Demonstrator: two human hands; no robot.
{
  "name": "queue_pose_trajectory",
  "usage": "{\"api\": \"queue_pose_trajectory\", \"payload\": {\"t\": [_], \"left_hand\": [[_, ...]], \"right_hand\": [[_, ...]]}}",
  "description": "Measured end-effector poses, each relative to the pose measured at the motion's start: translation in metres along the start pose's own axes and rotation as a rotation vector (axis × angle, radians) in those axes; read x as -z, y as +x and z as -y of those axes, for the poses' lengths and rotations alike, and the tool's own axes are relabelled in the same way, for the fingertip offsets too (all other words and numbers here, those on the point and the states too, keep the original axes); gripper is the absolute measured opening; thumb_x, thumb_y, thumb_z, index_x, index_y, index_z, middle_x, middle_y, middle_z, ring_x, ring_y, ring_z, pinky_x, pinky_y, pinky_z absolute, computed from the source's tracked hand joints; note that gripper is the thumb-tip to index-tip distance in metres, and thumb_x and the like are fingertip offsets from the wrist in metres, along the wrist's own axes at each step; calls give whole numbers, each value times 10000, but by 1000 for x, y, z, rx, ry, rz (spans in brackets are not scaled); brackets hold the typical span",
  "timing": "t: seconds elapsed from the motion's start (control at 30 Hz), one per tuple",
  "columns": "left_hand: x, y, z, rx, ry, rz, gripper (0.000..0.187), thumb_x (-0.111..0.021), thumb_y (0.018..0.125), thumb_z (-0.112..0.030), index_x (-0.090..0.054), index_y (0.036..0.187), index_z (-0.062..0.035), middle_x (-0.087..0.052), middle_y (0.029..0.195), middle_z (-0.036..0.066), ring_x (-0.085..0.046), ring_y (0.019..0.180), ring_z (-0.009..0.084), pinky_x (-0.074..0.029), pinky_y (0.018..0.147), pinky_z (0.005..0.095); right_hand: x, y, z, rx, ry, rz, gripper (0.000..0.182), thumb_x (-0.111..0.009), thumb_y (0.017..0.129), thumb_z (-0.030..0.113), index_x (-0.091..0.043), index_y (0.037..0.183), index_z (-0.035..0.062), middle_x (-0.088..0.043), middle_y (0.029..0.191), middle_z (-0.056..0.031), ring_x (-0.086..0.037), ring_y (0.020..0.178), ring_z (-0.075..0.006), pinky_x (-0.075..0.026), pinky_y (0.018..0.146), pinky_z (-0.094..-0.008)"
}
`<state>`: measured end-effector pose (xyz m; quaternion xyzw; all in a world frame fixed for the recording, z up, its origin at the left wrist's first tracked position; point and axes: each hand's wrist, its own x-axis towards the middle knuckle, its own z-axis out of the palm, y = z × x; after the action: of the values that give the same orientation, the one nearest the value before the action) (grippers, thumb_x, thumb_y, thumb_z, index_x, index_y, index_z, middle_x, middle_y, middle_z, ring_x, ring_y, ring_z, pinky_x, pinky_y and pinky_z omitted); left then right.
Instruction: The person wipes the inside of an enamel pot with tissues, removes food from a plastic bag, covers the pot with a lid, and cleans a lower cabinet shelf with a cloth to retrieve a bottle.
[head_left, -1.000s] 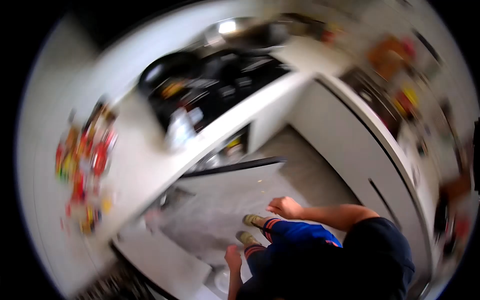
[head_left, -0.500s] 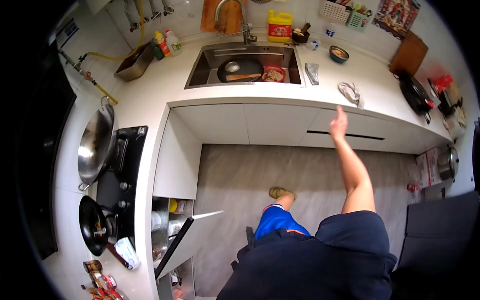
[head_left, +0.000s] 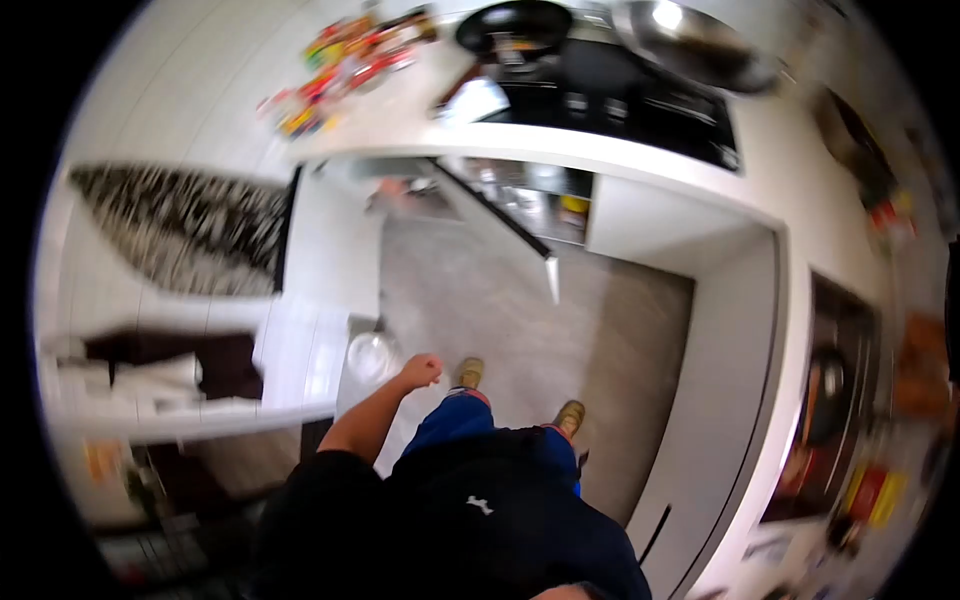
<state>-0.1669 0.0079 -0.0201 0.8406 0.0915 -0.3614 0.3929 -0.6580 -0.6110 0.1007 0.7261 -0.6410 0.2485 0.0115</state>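
My left hand (head_left: 423, 370) hangs in front of my body over the floor, fingers loosely curled, with nothing visible in them. Nearest to it is a round whitish thing, perhaps a lined bin (head_left: 373, 357), just left of the wrist; the two look apart. A patch of skin at the bottom edge belongs to my right arm (head_left: 565, 592); the right hand itself is out of frame. Ahead, a cabinet door (head_left: 495, 215) stands ajar under the stove, with jars and containers behind it.
Above the cabinet is a black stove (head_left: 640, 115) with a black frying pan (head_left: 513, 28) and a steel wok (head_left: 690, 45). Blurred seasoning packs and jars (head_left: 350, 65) crowd the counter at upper left. The sink (head_left: 845, 320) lies to the right. A patterned mat or curtain (head_left: 190, 230) shows at left.
My view has swung left from the sink counter to the stove. My right hand, earlier stretched toward the cloth on the counter, has left the frame. My left hand has come into view.
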Motion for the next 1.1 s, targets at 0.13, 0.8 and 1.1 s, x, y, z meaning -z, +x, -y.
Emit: {"api": "queue_pose_trajectory", "payload": {"t": [0.13,0.8,1.1], "left_hand": [[5,-5,35,-41,15,-224,208,-561,762,-168,-633,889,-20,-662,733,102,-648,647,204,-509,629,334],[289,57,-3,-293,-1725,-50,400,-615,878,-166,-507,1216,18,-598,1162,126,-603,1028,227,-485,911,381],[304,214,12,-522,-610,-769,380,-628,801,-143,-548,1151,-16,-482,1227,185,-509,1095,333,-420,935,405]], "right_hand": [[-15,-51,103,109,305,12,552,-624,797,151,-429,1300,31,-455,1308,-134,-454,1190,-277,-364,1008,-385],[-63,-506,802,37,542,2294,581,-400,965,421,-331,1386,26,-445,1361,-141,-470,1218,-278,-382,1023,-429],[-266,-692,918,-109,376,2735,517,-463,946,443,-475,1281,48,-568,1210,-122,-525,1132,-292,-420,982,-409]]}}
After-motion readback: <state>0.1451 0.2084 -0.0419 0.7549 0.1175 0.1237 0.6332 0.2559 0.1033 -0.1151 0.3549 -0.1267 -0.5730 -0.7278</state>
